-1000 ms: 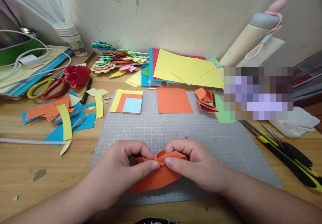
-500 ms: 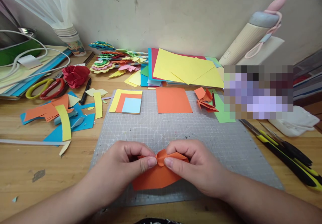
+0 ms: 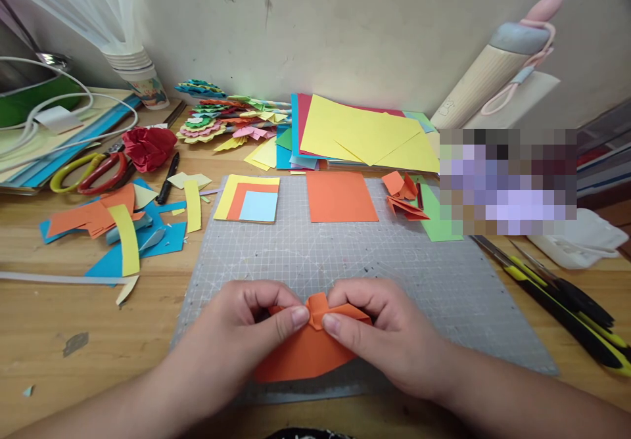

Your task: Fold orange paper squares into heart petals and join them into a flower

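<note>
A partly folded orange paper (image 3: 308,357) is held over the front of the grey cutting mat (image 3: 419,275). My left hand (image 3: 261,321) pinches it between thumb and fingers just left of a small raised fold at its middle. On the other side of that fold, my right hand (image 3: 374,324) grips the paper the same way, its thumb on top. The fingertips behind the sheet are hidden. Beyond the hands lies a flat orange square (image 3: 342,197), with stacked yellow, orange and light blue squares (image 3: 257,206) to its left and folded orange pieces (image 3: 405,196) to its right.
Paper scraps (image 3: 129,242), red-handled scissors (image 3: 103,173), a black pen (image 3: 168,179) and a red paper flower (image 3: 148,148) are at the left. Coloured sheets (image 3: 365,130) lie near the wall. Black-yellow scissors (image 3: 566,307) and a bottle (image 3: 488,71) are at the right.
The small fold at the middle of the orange paper looks flatter and squarer. The paper's lower edge has come slightly nearer to me; both hands keep their hold.
</note>
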A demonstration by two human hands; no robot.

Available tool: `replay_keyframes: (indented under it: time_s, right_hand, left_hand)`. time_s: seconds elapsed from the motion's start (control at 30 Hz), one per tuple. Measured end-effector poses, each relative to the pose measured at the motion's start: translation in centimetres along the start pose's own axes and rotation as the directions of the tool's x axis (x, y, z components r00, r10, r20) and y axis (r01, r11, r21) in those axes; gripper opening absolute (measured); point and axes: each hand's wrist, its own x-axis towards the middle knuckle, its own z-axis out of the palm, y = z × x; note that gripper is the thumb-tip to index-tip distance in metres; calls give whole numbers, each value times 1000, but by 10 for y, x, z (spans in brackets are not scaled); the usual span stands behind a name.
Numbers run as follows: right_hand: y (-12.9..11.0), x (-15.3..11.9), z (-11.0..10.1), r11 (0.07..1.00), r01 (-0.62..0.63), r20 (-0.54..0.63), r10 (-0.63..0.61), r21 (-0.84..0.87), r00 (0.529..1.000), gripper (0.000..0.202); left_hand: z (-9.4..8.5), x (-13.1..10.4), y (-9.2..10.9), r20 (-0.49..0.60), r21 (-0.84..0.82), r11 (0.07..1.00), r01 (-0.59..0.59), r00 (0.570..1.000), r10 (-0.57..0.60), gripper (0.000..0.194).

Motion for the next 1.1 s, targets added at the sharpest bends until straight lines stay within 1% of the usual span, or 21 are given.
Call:
replay_keyframes:
  time_s: [0.17, 0.37, 0.57, 0.73, 0.8, 0.93, 1.0, 1.1]
  right_hand:
    - [2, 1, 0, 1000, -10, -2, 10, 4, 1000, 21]
    - [3, 1, -1, 1000, -1, 5, 1, -11, 1000, 20]
    - [2, -1, 2, 1000, -2, 12, 3, -4, 1000, 21]
    - [1, -2, 3, 999, -31, 11, 31, 11, 999, 22]
    - [1, -1, 1, 998, -52, 37, 51, 23, 998, 22]
    - [0, 2, -5, 992, -100, 156, 87, 77, 984, 20]
    - [-1, 2, -7, 991, -100, 183, 83, 85, 980, 18]
    - [-2, 2, -5, 992, -99, 186, 83, 76, 979, 17]
  left_hand:
    - [0, 1, 4, -21, 22, 1000, -21, 1000, 22, 26]
    - [0, 4, 6, -9, 36, 999, -31, 999, 32, 23]
    - [1, 0, 4, -18, 70, 997, -31, 999, 33, 25]
    - [4, -1, 2, -60, 148, 987, -55, 996, 65, 26]
    - [4, 0, 3, -39, 177, 983, -44, 998, 52, 25]
    - [2, 0, 7, 63, 220, 975, -43, 998, 30, 22]
    - [1, 0, 8, 90, 242, 968, -68, 995, 48, 19]
    - [1, 0, 7, 100, 308, 947, -96, 993, 68, 18]
